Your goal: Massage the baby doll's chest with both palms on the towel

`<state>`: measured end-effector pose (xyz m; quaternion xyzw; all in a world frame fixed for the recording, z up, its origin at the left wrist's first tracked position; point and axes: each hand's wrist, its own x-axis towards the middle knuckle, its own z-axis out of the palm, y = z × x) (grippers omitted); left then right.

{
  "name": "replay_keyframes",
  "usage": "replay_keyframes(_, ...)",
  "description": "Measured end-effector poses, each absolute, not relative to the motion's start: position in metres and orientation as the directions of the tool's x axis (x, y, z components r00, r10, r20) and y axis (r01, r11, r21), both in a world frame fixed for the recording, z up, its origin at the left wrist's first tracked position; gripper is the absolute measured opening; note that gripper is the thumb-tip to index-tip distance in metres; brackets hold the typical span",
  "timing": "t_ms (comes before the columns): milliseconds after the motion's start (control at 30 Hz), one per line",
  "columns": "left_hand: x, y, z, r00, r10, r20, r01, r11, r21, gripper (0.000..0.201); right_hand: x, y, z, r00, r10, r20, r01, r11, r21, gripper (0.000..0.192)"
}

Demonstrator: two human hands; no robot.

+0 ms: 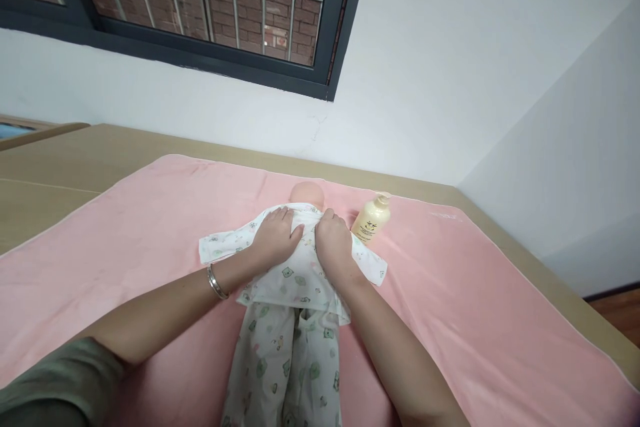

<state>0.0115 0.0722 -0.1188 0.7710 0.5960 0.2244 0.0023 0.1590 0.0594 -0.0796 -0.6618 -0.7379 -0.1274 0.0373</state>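
A baby doll lies on its length on a pink sheet, its smooth bald head (pixel 307 194) at the far end. It wears a white long-sleeved baby top (pixel 293 277) printed with green leaf-like shapes, both sleeves spread outward, and matching trousers (pixel 313 373). My left hand (pixel 275 237) lies on the top's left shoulder area, fingers flat and thumb apart. On the right shoulder area, my right hand (pixel 334 243) has its fingers curled against the fabric near the collar. The doll's arms are hidden by the sleeves or my hands.
A pale yellow pump bottle (pixel 371 219) stands just right of the doll. The pink sheet (pixel 150 227) covers a tan padded surface (pixel 120 147). Behind it are a white wall (pixel 400 80) and a dark-framed window (pixel 210 47) with metal bars.
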Motion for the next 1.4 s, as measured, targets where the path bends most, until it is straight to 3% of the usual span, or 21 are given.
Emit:
replay_keyframes(567, 0.0106, 0.0741, -0.1221, 0.193, 0.911, 0.364, 0.916, -0.3, 0.266, 0.055, 0.1543, 0.0547, -0.0816, -0.095, 0.96, 0.264, 0.989, 0.062, 0.131, 0.032)
replay_keyframes(1400, 0.0101, 0.0742, -0.1243, 0.195, 0.899, 0.392, 0.905, -0.32, 0.282, 0.054, 0.1592, 0.0561, -0.0798, -0.117, 0.962, 0.248, 0.987, 0.084, 0.14, 0.028)
